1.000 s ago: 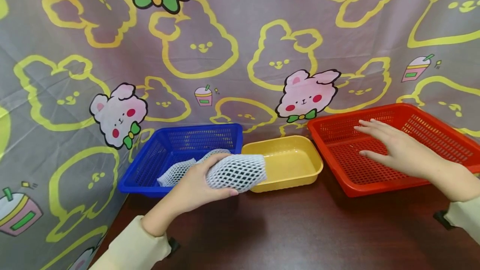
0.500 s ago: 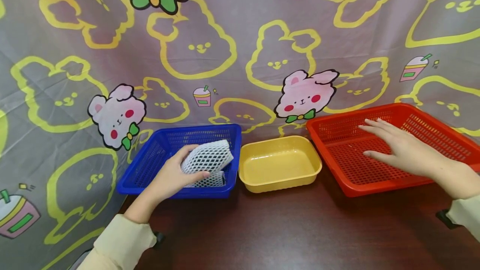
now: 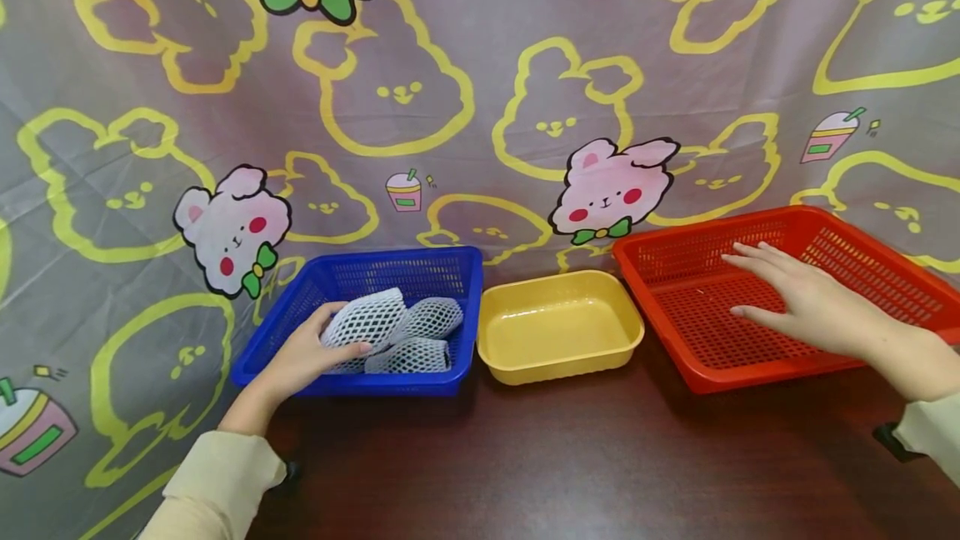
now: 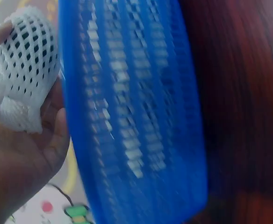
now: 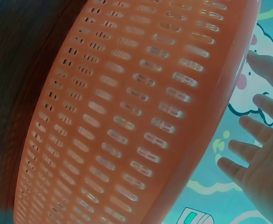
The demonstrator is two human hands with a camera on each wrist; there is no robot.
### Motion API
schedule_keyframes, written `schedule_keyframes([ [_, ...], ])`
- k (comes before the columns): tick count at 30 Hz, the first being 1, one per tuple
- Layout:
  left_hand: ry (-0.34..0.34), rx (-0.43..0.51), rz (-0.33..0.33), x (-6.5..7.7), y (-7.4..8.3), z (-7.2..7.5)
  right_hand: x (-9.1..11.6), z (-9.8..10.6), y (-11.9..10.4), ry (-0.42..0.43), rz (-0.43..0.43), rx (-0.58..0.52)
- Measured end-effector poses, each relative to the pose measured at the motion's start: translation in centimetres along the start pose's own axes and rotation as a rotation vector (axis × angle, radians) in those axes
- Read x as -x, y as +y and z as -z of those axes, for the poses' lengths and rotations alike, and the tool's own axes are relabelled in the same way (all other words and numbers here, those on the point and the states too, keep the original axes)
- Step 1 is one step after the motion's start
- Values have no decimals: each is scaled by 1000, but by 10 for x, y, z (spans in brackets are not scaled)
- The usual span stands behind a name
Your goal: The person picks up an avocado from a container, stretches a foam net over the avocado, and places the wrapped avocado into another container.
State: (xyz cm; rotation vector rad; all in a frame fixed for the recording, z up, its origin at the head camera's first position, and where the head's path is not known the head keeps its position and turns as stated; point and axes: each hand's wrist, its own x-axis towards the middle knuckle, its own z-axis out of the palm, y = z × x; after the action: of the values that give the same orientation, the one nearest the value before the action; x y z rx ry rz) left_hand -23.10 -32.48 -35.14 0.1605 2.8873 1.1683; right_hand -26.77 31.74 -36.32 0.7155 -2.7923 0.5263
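Note:
My left hand point(image 3: 300, 354) grips a white foam fruit net point(image 3: 366, 319) over the left part of the blue basket point(image 3: 469, 298). In the left wrist view the net point(image 4: 26, 56) sits between thumb and fingers, just past the basket's rim; what it may contain is hidden. Two more foam nets, one behind point(image 3: 433, 317) and one in front point(image 3: 412, 357), lie inside the basket to the right of the held one. My right hand point(image 3: 821, 302) hovers over the red basket point(image 3: 693, 373), fingers spread and holding nothing.
Between the two baskets stands a shallow yellow tray point(image 3: 555, 336). All three containers rest on a dark brown table point(image 3: 525, 457). Behind them hangs a grey curtain point(image 3: 480, 65) with cartoon prints, which also runs along the left side.
My left hand has carried the foam net leftward from near the yellow tray into the blue basket, lowering it beside the other nets. The right hand has hardly moved.

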Motion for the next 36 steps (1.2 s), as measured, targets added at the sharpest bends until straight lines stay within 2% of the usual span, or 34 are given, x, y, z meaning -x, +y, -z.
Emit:
schedule_keyframes([
  [5,-55,-6,67,-1,-22,6,0,-1,3,-7,-7,5],
  [9,-103,-61,101,-6,-29,9,1,-1,3,-8,-10,5],
  [17,-115,-193,89,-17,-31,12,-2,-5,1,-24,-5,95],
  [23,-144,-212,72,-17,-33,11,-4,-10,0,-20,1,160],
  [27,-140,-222,67,-16,-30,10,-6,-13,0,-37,-14,173],
  [36,-151,-333,91,-17,-28,7,-11,-18,-3,-39,-12,169],
])
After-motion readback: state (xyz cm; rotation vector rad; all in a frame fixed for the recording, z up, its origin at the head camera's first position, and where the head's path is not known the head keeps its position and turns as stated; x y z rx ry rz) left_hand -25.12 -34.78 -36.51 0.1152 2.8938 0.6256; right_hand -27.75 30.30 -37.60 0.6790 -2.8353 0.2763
